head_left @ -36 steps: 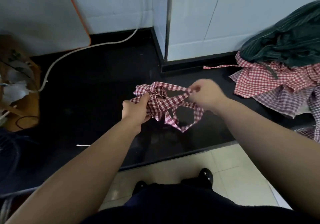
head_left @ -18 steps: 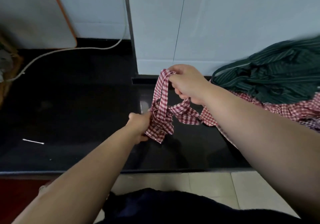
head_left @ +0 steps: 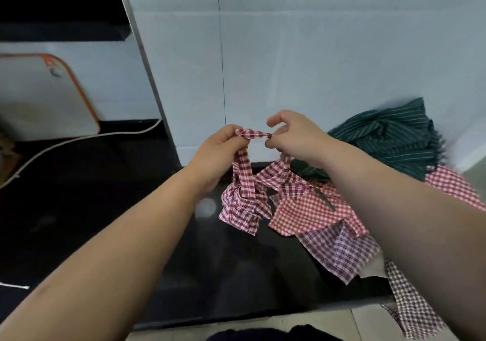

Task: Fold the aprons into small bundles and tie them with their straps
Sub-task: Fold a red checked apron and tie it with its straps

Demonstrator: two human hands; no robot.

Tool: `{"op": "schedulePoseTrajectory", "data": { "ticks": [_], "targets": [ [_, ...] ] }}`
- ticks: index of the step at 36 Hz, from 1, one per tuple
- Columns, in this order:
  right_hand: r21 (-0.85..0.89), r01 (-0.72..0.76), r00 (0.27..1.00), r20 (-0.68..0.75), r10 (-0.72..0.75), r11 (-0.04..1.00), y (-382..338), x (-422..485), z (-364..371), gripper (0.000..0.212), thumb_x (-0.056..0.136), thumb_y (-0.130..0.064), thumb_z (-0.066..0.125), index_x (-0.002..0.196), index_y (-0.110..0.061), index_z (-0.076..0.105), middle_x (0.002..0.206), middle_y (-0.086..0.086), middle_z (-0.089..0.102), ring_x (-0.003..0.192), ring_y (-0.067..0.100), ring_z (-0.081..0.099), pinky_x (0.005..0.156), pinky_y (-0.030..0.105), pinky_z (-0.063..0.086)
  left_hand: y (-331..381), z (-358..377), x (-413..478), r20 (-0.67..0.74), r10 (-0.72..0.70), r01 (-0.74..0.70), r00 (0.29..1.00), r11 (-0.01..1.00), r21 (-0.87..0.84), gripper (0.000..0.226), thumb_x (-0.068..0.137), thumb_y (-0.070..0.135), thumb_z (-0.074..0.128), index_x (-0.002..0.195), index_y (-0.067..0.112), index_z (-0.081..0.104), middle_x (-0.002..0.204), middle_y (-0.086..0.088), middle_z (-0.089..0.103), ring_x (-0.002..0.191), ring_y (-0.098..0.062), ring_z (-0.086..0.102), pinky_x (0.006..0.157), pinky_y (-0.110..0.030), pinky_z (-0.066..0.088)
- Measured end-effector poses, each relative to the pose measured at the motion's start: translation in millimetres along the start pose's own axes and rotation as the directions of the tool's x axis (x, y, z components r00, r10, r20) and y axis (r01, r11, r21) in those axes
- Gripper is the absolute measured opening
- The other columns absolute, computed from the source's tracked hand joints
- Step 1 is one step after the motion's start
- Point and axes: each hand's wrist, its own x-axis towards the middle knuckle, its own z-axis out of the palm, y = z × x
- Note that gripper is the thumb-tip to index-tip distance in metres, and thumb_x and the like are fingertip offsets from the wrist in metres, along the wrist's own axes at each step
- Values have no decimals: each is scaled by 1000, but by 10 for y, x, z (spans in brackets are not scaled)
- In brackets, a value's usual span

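A small bundle of dark red checked apron (head_left: 243, 207) hangs in the air above the black counter (head_left: 105, 196). Its strap (head_left: 253, 134) runs up from the bundle and stretches flat between my two hands. My left hand (head_left: 219, 146) grips the strap's left end in curled fingers. My right hand (head_left: 294, 135) pinches the right end between thumb and fingers. Both hands are raised in front of the white wall.
A heap of aprons lies on the counter's right: a green striped one (head_left: 394, 135) at the back, a red checked one (head_left: 310, 211) and a purple checked one (head_left: 342, 251) spilling over the front edge. A white board with orange rim (head_left: 44, 96) and a white cable (head_left: 79, 140) are at left.
Both hands have lifted the bundle off the counter. My left hand went from holding the bundle low to gripping the strap up high beside my right hand. The view turned right.
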Motion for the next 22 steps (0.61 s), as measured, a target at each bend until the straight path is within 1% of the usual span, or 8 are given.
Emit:
{"op": "schedulePoseTrajectory", "data": {
  "ticks": [2, 5, 8, 10, 13, 16, 19, 22],
  "targets": [
    [75, -43, 999, -2, 43, 996, -10, 21, -118, 20, 87, -9, 61, 104, -17, 56, 82, 2, 58, 63, 15, 55, 60, 25, 44, 161, 16, 80, -51, 4, -11, 999, 992, -130, 19, 96, 8, 47, 87, 15, 62, 80, 0, 65, 87, -16, 59, 87, -33, 44],
    [313, -44, 996, -55, 64, 949, -110, 77, -291, 11, 89, -4, 56, 87, -13, 62, 72, 4, 53, 62, 15, 47, 61, 27, 41, 423, -19, 191, -91, 5, -30, 996, 958, -285, 22, 96, 2, 42, 81, 8, 57, 58, 3, 60, 73, -17, 62, 83, -31, 47],
    [707, 32, 996, -81, 37, 706, -321, 123, -460, 19, 90, 8, 45, 85, -8, 54, 66, 8, 45, 58, 18, 44, 68, 35, 39, 701, -65, 242, -55, 45, -62, 997, 928, -369, 25, 92, -1, 42, 70, 9, 47, 49, 4, 44, 53, -13, 50, 73, -30, 44],
    [825, 80, 996, -87, -15, 559, -510, 160, -611, 23, 89, 13, 39, 81, -7, 47, 63, 8, 40, 56, 20, 41, 73, 42, 41, 916, -91, 284, -44, 113, -121, 993, 935, -334, 27, 90, -1, 46, 67, 11, 42, 52, 4, 38, 52, -13, 44, 74, -33, 42],
    [835, 156, 988, -135, -78, 528, -810, 223, -880, 27, 88, 11, 39, 70, -9, 43, 60, 7, 38, 55, 21, 42, 78, 45, 50, 1300, -123, 337, -51, 211, -217, 976, 945, -246, 21, 92, 8, 57, 74, 13, 49, 55, 8, 44, 53, -10, 46, 76, -34, 43],
    [833, 213, 977, -180, -112, 511, -1076, 289, -1111, 32, 90, 7, 40, 63, -11, 39, 56, 5, 37, 53, 19, 40, 63, 34, 51, 1639, -169, 411, -70, 287, -295, 955, 943, -157, 5, 92, 13, 61, 91, 17, 58, 67, 8, 52, 60, -9, 49, 78, -32, 46],
    [742, 314, 948, -276, -156, 592, -1311, 337, -1322, 27, 86, 5, 43, 65, -12, 40, 59, 4, 40, 52, 17, 43, 48, 21, 38, 1946, -203, 515, -132, 360, -373, 924, 924, -89, 5, 94, 15, 60, 93, 19, 57, 72, 6, 54, 65, -11, 52, 73, -28, 48],
    [584, 450, 886, -387, -255, 675, -1534, 371, -1509, 23, 85, 4, 46, 67, -11, 46, 62, 5, 45, 53, 17, 44, 40, 17, 34, 2214, -222, 595, -209, 449, -469, 869, 881, -58, 5, 95, 18, 58, 97, 19, 54, 77, 3, 57, 66, -9, 58, 69, -26, 52]
  ]
}}
